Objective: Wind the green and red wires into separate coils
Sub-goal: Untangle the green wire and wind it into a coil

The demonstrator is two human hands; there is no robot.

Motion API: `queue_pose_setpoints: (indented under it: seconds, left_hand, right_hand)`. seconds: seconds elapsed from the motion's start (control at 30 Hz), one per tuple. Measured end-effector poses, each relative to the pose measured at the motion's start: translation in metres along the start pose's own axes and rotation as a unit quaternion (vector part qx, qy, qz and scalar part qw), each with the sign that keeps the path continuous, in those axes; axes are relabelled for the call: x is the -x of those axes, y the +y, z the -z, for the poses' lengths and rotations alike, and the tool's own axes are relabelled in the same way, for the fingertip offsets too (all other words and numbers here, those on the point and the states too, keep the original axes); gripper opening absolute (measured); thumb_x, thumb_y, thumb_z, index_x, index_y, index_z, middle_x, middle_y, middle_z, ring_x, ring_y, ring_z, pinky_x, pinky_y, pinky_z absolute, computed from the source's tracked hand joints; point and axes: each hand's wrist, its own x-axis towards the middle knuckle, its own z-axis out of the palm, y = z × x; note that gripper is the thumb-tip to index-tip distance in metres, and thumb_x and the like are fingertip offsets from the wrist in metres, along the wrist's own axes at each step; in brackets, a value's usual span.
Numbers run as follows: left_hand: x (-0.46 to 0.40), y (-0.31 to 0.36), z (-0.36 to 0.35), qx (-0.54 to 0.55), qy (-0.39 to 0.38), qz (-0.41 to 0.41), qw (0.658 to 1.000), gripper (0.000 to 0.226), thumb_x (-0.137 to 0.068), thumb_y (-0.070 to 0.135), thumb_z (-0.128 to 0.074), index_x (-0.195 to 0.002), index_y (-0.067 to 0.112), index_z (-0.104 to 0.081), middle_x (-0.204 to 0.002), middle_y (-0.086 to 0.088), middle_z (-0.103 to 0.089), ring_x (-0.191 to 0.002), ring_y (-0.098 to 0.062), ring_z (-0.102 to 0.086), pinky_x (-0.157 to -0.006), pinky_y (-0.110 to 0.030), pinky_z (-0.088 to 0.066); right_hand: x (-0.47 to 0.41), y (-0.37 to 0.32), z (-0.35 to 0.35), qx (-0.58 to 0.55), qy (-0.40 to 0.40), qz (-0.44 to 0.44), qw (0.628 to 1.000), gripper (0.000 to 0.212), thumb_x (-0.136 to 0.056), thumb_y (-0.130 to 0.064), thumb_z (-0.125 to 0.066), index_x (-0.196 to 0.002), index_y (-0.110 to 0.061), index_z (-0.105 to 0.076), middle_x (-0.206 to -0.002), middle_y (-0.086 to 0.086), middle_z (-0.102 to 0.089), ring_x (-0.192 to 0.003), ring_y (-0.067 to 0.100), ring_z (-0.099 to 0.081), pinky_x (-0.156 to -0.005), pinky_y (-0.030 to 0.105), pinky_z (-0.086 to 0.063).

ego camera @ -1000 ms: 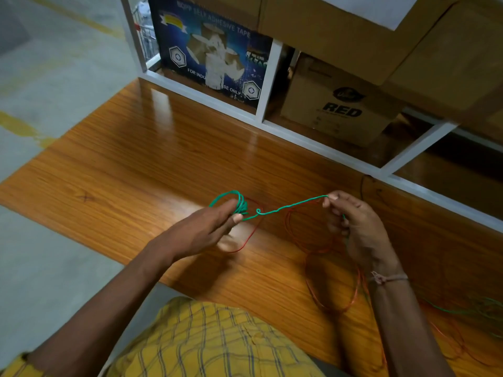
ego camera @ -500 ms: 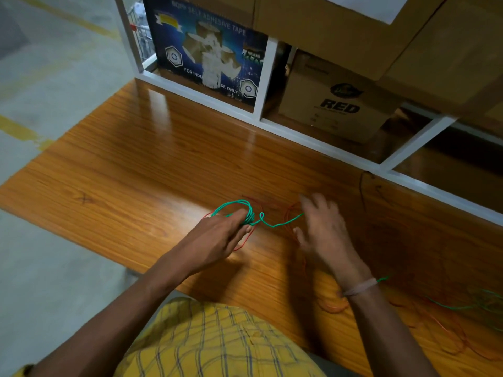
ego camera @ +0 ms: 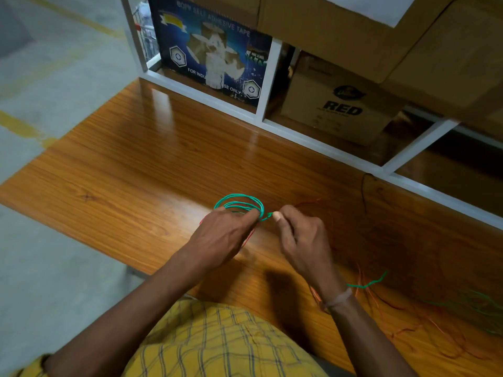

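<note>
Head view, left hand point(ego camera: 223, 238): pinching green coil point(ego camera: 239, 204) above wooden table point(ego camera: 136, 170).
Right hand point(ego camera: 302, 240): gripping green wire beside coil.
Red wire point(ego camera: 381, 303): loose on table, right.

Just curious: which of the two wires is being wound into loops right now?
The green wire: it forms loops at the left hand, fed by the right hand. The red wire lies loose on the table.

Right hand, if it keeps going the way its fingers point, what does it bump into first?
The right hand points up-left, so it would probably meet the green wire coil pinched in the left hand, almost touching already. Depth is hard to judge.
</note>
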Motion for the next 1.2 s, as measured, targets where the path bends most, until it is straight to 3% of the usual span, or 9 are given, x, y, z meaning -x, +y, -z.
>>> queue_pose_setpoints:
  seconds: [0.1,0.2,0.3,0.37,0.47,0.53,0.73,0.87,1.2]
  left_hand:
    - [-0.004,0.001,0.007,0.002,-0.010,-0.042,0.999,0.021,-0.093,0.023,-0.063,-0.105,0.021,-0.045,-0.074,-0.008,-0.070,-0.058,-0.037,-0.062,-0.051,-0.034,-0.041]
    - [-0.007,-0.003,0.018,-0.016,0.015,-0.055,0.998,0.011,-0.096,0.020,-0.051,-0.104,0.015,-0.058,-0.071,-0.006,-0.067,-0.057,-0.036,-0.059,-0.055,-0.032,-0.028]
    - [-0.009,-0.007,0.020,0.022,0.006,-0.047,0.999,0.007,-0.101,0.018,-0.056,-0.105,0.014,-0.059,-0.080,-0.006,-0.069,-0.066,-0.036,-0.063,-0.055,-0.035,-0.039]
    - [-0.007,-0.009,0.023,0.078,-0.001,-0.010,0.997,0.015,-0.107,0.027,-0.050,-0.107,0.015,-0.058,-0.080,0.002,-0.065,-0.066,-0.028,-0.058,-0.056,-0.032,-0.033]
    - [-0.001,-0.013,0.031,0.254,-0.081,0.059,0.962,0.018,-0.113,0.033,-0.050,-0.106,0.017,-0.056,-0.074,0.011,-0.051,-0.065,-0.009,-0.047,-0.060,-0.032,-0.035]
    - [0.004,-0.016,0.038,0.408,-0.136,0.105,0.897,0.018,-0.113,0.031,-0.051,-0.108,0.017,-0.060,-0.076,0.013,-0.049,-0.067,-0.005,-0.046,-0.062,-0.026,-0.040]
    - [0.009,-0.011,0.051,0.707,-0.199,0.152,0.662,0.019,-0.112,0.019,-0.048,-0.104,0.015,-0.065,-0.064,0.000,-0.027,-0.057,-0.013,-0.029,-0.061,-0.026,-0.041]
    - [0.012,-0.007,0.057,0.828,-0.231,0.158,0.487,0.027,-0.111,0.023,-0.047,-0.113,0.001,-0.064,-0.060,0.009,-0.023,-0.049,-0.005,-0.023,-0.056,-0.021,-0.041]
    - [0.006,-0.007,0.071,0.948,-0.106,0.112,0.278,0.037,-0.117,0.019,-0.033,-0.122,-0.007,-0.059,-0.065,0.004,-0.033,-0.053,-0.011,-0.032,-0.065,-0.029,-0.049]
  right_hand:
    - [-0.013,0.002,0.006,-0.228,-0.006,-0.153,0.962,0.035,-0.104,-0.033,-0.055,-0.075,-0.014,-0.060,-0.052,-0.001,-0.045,-0.046,0.009,-0.038,-0.045,0.031,-0.032]
    - [-0.026,0.005,0.020,-0.488,-0.045,-0.307,0.816,0.035,-0.108,-0.020,-0.052,-0.076,-0.009,-0.057,-0.041,-0.006,-0.030,-0.030,0.004,-0.023,-0.035,0.016,-0.025]
    - [-0.033,0.002,0.029,-0.553,-0.063,-0.338,0.759,0.033,-0.108,-0.015,-0.051,-0.077,-0.006,-0.057,-0.038,-0.005,-0.027,-0.026,0.003,-0.021,-0.034,0.017,-0.026]
    - [-0.034,0.002,0.029,-0.550,-0.072,-0.329,0.764,0.033,-0.109,-0.016,-0.051,-0.078,-0.006,-0.057,-0.039,-0.005,-0.028,-0.027,0.003,-0.022,-0.034,0.018,-0.027]
    - [-0.032,0.006,0.040,-0.389,-0.117,-0.212,0.889,0.033,-0.109,-0.020,-0.054,-0.084,-0.001,-0.061,-0.047,-0.009,-0.040,-0.037,0.001,-0.030,-0.041,0.017,-0.030]
    - [-0.032,0.014,0.051,-0.238,-0.149,-0.102,0.954,0.030,-0.105,-0.021,-0.063,-0.086,0.002,-0.068,-0.059,-0.010,-0.055,-0.052,-0.001,-0.045,-0.052,0.015,-0.036]
    - [-0.044,0.039,0.058,-0.103,-0.183,0.031,0.977,0.017,-0.098,-0.031,-0.071,-0.099,-0.017,-0.079,-0.092,0.002,-0.070,-0.087,0.018,-0.063,-0.073,0.037,-0.051]
    - [-0.055,0.050,0.040,-0.079,-0.137,0.092,0.983,0.025,-0.095,-0.007,-0.063,-0.111,-0.010,-0.082,-0.090,0.004,-0.071,-0.078,0.009,-0.063,-0.069,0.018,-0.046]
    - [-0.023,0.036,-0.002,-0.241,-0.210,-0.056,0.946,0.028,-0.108,-0.025,-0.057,-0.125,-0.014,-0.077,-0.053,0.000,-0.061,-0.045,0.006,-0.043,-0.049,0.018,-0.035]
